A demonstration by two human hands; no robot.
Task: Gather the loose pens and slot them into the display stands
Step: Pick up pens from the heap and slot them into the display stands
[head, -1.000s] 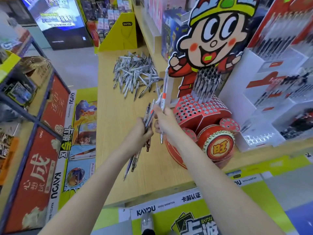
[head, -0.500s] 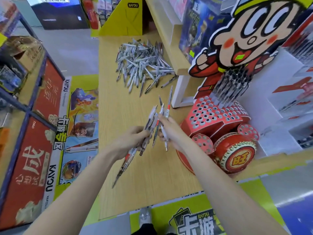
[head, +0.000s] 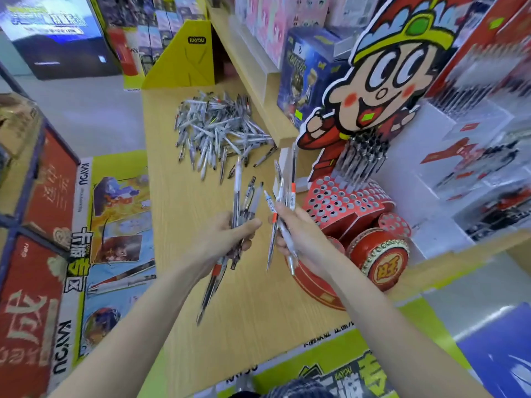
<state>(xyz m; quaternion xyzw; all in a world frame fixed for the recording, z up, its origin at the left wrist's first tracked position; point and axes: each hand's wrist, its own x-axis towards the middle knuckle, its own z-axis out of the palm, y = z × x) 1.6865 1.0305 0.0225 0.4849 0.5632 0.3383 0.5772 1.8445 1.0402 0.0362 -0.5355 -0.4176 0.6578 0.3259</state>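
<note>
Shop interior, brightly and evenly lit. Pale wood-grain desk (head: 244, 305) running away from the camera, edged in front by a green and yellow printed band (head: 339, 366). Along the right, a raised wooden shelf (head: 258, 79) stacked with pink and blue boxed goods (head: 301, 70). At the far end, a yellow cardboard divider (head: 184, 58). Pale grey floor (head: 94, 116) to the left. Beyond it, a dark screen (head: 54, 30) glowing blue. On the left edge, a blue-framed rack (head: 20, 222) with red panels, beside a long illustrated poster (head: 117, 248).
</note>
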